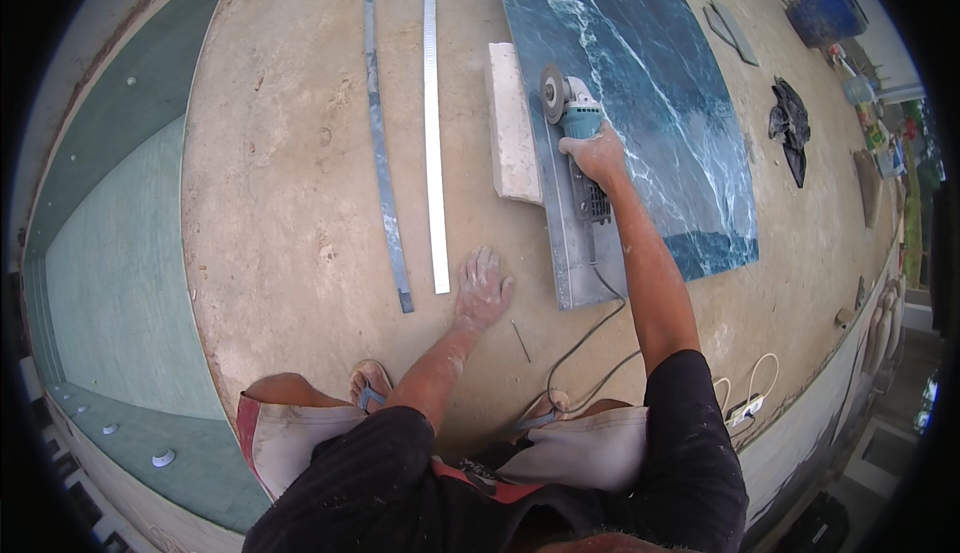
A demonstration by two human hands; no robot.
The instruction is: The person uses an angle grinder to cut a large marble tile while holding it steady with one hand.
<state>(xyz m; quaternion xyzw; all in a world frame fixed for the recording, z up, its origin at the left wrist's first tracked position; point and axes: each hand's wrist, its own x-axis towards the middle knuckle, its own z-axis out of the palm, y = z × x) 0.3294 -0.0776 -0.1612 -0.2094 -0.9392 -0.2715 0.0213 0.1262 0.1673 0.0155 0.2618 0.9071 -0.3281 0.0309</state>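
Note:
My right hand grips an angle grinder with a pale disc, lying over the near-left edge of a dark blue marble-patterned slab. The slab has a grey strip along that edge, beside a pale block. My left hand rests dusty on the concrete floor, fingers spread, holding nothing. Just left of it lie a long silver straightedge and a narrow blue marbled strip. A thin metal rod is below my left hand.
A green basin drops away at the left. A blue container, a black plastic bundle and assorted items are along the right. The grinder's cord loops near my feet, with a power strip at the lower right.

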